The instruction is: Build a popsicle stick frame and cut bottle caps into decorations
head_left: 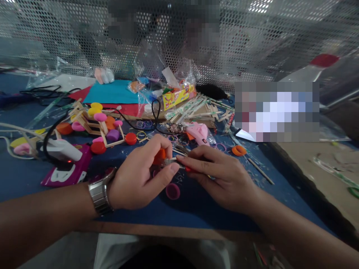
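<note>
Over the front middle of the table my left hand (140,175), with a metal watch on the wrist, is closed around an orange bottle cap (159,157). My right hand (221,175) is closed on a small tool with a metal tip (169,161) and red on its handle (190,170); its exact kind is partly hidden by the fingers. The metal tip meets the cap between both hands. Below them a purple bottle cap (172,191) lies on the blue tabletop. Just behind the hands is a pink glue gun (198,132).
Left are a purple power strip (68,164) with a plugged-in white adapter and a stick frame (89,123) with colourful caps. Behind stand a yellow box (178,98), wooden sticks (193,106) and coloured sheets (112,92). An orange ring-shaped cap (239,150) and cardboard (308,179) lie right.
</note>
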`<state>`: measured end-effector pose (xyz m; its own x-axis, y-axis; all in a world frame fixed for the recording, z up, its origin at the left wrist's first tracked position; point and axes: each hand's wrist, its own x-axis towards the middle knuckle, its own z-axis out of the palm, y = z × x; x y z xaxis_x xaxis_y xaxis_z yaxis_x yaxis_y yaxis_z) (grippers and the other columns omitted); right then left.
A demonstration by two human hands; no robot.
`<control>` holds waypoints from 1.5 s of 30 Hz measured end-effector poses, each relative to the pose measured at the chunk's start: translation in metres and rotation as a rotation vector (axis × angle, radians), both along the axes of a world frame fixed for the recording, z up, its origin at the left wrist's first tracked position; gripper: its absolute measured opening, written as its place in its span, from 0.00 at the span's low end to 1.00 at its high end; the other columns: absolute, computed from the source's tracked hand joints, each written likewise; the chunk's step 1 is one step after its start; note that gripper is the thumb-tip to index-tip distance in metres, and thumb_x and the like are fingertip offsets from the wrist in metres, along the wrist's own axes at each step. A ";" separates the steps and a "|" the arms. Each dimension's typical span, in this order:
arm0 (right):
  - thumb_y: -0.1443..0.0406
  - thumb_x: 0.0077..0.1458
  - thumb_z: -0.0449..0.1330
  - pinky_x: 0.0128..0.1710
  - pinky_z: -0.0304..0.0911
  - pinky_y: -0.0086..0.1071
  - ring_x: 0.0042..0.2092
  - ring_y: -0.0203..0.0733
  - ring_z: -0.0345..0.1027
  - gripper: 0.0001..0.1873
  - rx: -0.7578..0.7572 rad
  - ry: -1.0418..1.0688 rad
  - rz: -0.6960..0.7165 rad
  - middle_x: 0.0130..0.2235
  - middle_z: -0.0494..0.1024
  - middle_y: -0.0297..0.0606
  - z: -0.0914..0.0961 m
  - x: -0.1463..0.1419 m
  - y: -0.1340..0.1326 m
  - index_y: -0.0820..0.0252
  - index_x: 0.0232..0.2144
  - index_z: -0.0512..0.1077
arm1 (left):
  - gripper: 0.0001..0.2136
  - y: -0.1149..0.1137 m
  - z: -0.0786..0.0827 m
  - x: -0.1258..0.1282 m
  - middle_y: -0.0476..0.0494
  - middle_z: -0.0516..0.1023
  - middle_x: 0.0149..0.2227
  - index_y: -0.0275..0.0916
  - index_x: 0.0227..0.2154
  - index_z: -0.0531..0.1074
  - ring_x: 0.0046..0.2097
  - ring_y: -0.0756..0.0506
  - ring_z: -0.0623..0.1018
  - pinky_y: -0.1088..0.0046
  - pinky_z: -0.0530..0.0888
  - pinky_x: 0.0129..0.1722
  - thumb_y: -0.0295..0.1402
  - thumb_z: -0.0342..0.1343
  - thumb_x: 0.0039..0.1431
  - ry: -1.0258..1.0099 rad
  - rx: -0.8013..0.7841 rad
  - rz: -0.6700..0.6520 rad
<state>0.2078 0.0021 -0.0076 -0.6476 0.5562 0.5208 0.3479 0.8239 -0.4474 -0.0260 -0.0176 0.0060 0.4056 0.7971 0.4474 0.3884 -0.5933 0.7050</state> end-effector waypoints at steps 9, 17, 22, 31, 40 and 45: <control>0.72 0.67 0.57 0.36 0.72 0.33 0.39 0.40 0.73 0.20 0.000 0.012 -0.003 0.41 0.75 0.43 -0.002 -0.002 -0.002 0.56 0.57 0.78 | 0.03 -0.001 -0.003 0.002 0.53 0.67 0.29 0.41 0.40 0.62 0.26 0.50 0.68 0.71 0.67 0.26 0.31 0.50 0.67 0.034 0.031 -0.004; 0.72 0.66 0.58 0.36 0.72 0.31 0.38 0.38 0.73 0.18 0.020 0.017 -0.019 0.41 0.75 0.44 -0.001 -0.002 -0.003 0.66 0.56 0.77 | 0.05 0.003 -0.004 -0.001 0.51 0.71 0.32 0.41 0.41 0.63 0.28 0.49 0.72 0.69 0.68 0.28 0.33 0.53 0.66 0.095 0.093 0.050; 0.72 0.67 0.57 0.36 0.71 0.30 0.38 0.38 0.72 0.18 0.022 0.009 -0.026 0.41 0.75 0.43 -0.001 -0.002 -0.003 0.65 0.56 0.77 | 0.05 0.003 -0.003 0.000 0.52 0.71 0.32 0.40 0.41 0.63 0.28 0.50 0.71 0.70 0.67 0.28 0.33 0.52 0.66 0.116 0.098 0.058; 0.72 0.67 0.57 0.36 0.71 0.31 0.38 0.39 0.72 0.18 0.032 0.012 -0.015 0.42 0.76 0.45 -0.002 0.000 -0.001 0.64 0.56 0.77 | 0.05 0.001 -0.002 0.001 0.54 0.68 0.30 0.40 0.38 0.64 0.28 0.52 0.69 0.75 0.67 0.29 0.31 0.56 0.65 0.020 0.125 0.045; 0.73 0.66 0.57 0.35 0.70 0.31 0.37 0.38 0.72 0.18 0.055 0.022 -0.004 0.41 0.76 0.44 0.001 0.000 -0.001 0.64 0.55 0.78 | 0.07 -0.003 0.002 0.001 0.53 0.68 0.31 0.40 0.36 0.63 0.27 0.53 0.68 0.77 0.67 0.27 0.29 0.58 0.63 -0.013 0.138 0.057; 0.73 0.66 0.57 0.34 0.69 0.31 0.37 0.38 0.72 0.18 0.067 0.023 -0.002 0.41 0.76 0.44 0.003 0.001 0.000 0.65 0.55 0.78 | 0.08 -0.002 0.003 0.001 0.54 0.67 0.31 0.41 0.36 0.63 0.26 0.54 0.66 0.78 0.66 0.26 0.28 0.59 0.63 -0.034 0.138 0.071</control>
<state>0.2088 0.0021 -0.0050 -0.6339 0.5209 0.5717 0.3393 0.8516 -0.3996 -0.0246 -0.0200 0.0093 0.3329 0.7534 0.5671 0.4101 -0.6572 0.6324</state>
